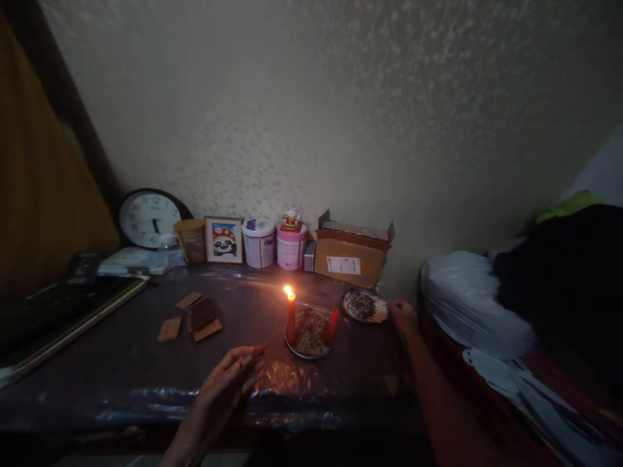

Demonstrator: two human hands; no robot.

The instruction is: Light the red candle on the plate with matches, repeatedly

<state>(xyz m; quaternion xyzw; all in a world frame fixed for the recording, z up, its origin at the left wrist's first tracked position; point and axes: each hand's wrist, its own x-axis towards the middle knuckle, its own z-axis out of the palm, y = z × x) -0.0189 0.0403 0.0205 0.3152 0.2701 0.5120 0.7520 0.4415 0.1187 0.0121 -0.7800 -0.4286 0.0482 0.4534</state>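
Observation:
A lit red candle [291, 316] stands in a round dish [308, 332] on the dark table, with a second, unlit red candle [333, 323] at the dish's right rim. My left hand [232, 378] hovers left of the dish, fingers pinched on a small pale stick. My right hand [401, 314] reaches out to the edge of a second small plate [357, 304] that holds a bundle of thin sticks [376, 311]; its fingers are dim and partly hidden.
Brown cards [199, 316] lie on the table's left. Along the wall stand a clock [148, 219], a framed panda picture [224, 239], two tins [259, 243], and an open cardboard box [351, 255]. A white bag [472, 301] and dark bundles sit to the right.

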